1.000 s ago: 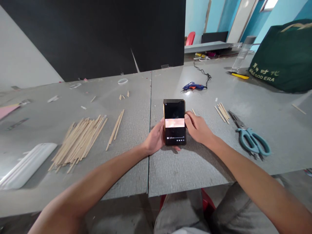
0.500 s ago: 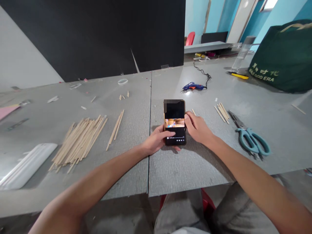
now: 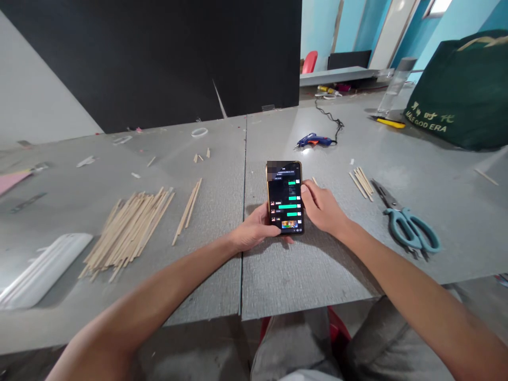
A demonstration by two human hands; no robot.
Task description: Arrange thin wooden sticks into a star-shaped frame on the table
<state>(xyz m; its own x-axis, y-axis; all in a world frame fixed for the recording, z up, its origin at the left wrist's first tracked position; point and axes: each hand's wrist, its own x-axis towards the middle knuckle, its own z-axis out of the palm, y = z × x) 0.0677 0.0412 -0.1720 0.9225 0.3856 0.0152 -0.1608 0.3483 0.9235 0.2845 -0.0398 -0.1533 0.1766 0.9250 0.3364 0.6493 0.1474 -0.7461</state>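
A dark smartphone [image 3: 284,197] with a lit screen full of green message lines is held upright just above the grey table [image 3: 309,264]. My left hand [image 3: 251,228] cups its lower left edge, thumb lying against the screen's side. My right hand [image 3: 322,209] grips its right edge with curled fingers. A large heap of thin wooden sticks [image 3: 127,228] lies to the left of my hands, with a separate pair of sticks [image 3: 188,210] beside it.
Teal-handled scissors [image 3: 408,224] and a small bunch of sticks [image 3: 362,183] lie to the right. A blue glue gun [image 3: 314,141] with its cord sits behind the phone. A white plastic strip [image 3: 39,271] is at the near left, a green bag [image 3: 460,95] at the far right.
The phone's screen has switched from a playing video to a list of chat messages. My left thumb shifted slightly on the phone's edge; both hands stay where they were.
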